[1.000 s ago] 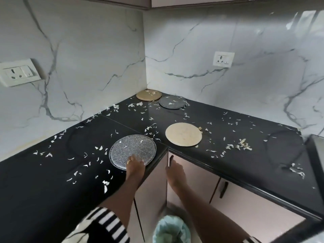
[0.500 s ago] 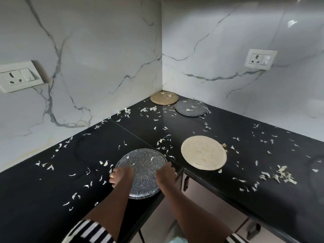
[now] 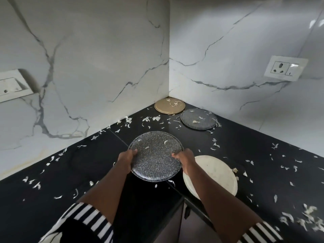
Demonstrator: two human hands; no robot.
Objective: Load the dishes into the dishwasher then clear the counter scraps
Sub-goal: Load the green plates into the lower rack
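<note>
Both hands' fingers on opposite rims of the speckled plate

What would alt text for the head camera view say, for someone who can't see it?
Both hands, left hand and right hand, hold a speckled grey plate by its edges above a black corner counter. A cream plate, a dark plate and a gold plate lie among pale scraps.
</note>
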